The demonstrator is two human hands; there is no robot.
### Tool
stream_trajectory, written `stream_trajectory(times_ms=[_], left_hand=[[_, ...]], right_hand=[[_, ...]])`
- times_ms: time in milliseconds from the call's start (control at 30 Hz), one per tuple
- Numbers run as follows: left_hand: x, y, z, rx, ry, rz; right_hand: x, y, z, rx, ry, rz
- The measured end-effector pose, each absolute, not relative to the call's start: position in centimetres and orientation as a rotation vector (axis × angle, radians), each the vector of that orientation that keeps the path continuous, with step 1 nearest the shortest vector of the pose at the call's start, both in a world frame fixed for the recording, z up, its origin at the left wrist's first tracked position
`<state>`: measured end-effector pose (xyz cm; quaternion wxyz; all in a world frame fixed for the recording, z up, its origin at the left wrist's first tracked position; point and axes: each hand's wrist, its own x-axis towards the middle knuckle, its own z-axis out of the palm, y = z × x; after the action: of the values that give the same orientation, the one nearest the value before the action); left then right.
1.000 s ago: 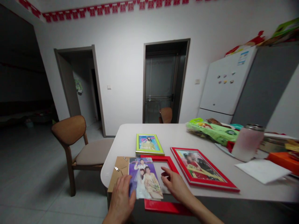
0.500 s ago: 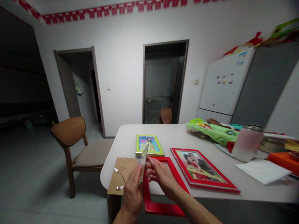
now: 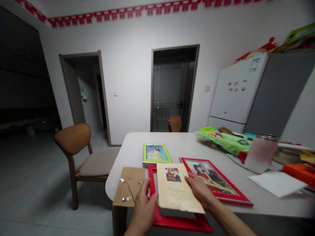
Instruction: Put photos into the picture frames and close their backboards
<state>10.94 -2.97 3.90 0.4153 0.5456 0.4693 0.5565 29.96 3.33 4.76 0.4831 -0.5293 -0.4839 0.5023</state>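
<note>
My right hand [image 3: 199,189] grips the right edge of a cream paper sheet [image 3: 180,196] with a small photo [image 3: 173,174] on its upper part. The sheet is held tilted over an empty red picture frame [image 3: 169,221], hiding much of that frame's opening. My left hand [image 3: 144,205] is open beside the sheet's left edge, thumb and fingers apart; whether the thumb touches the sheet I cannot tell. To its left lies a brown backing board [image 3: 123,188] with metal clips, partly covered by the hand.
Behind the sheet lies a small yellow-green picture frame [image 3: 157,162]. A red framed picture [image 3: 230,200] is at the right. Beyond it are a pink-white jar [image 3: 261,154], a white napkin [image 3: 278,183] and a green bag [image 3: 225,140]. A chair [image 3: 73,137] stands left of the table [image 3: 133,141].
The sheet, seen edge-on between both hands before, now faces up and lies further right in my right hand. My left hand has come off it and opened.
</note>
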Motion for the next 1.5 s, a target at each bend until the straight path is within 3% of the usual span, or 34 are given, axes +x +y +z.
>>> stream_trajectory(times_ms=[100, 233, 367, 567, 733, 900, 1067, 1200, 1500], left_hand=[[10.6, -3.6, 3.6, 1.706, 1.439, 1.075], [11.1, -4.1, 2.5, 1.998, 1.472, 0.795], [11.0, -4.0, 1.6, 2.159, 1.459, 0.732], [10.9, -4.1, 1.6, 2.233, 1.462, 0.687], [10.8, -4.2, 1.9, 2.211, 1.44, 0.693], [7.3, -4.2, 2.8, 2.135, 1.504, 0.675], [2.0, -2.8, 2.1, 2.115, 1.914, 0.513], [0.3, -1.8, 0.6, 2.145, 2.122, 0.472], [1.3, -2.5, 2.3, 2.173, 1.942, 0.7]], right_hand=[[31.1, 4.1, 3.6, -1.339, -1.221, 1.29], [30.1, 4.7, 2.7, -1.416, -1.367, 1.144], [29.3, 5.2, 2.7, -1.539, -1.541, 0.926], [29.1, 4.5, 3.5, -1.863, -1.928, 0.279], [28.8, 3.9, 3.6, -2.083, -2.015, 0.081], [28.4, 3.6, 4.0, -1.841, -2.051, 0.117], [23.2, 1.4, 4.5, -1.391, -2.235, 0.259], [17.8, -0.2, 3.6, -1.315, -2.389, 0.224], [18.4, -0.3, 5.1, -1.218, -2.234, 0.45]])
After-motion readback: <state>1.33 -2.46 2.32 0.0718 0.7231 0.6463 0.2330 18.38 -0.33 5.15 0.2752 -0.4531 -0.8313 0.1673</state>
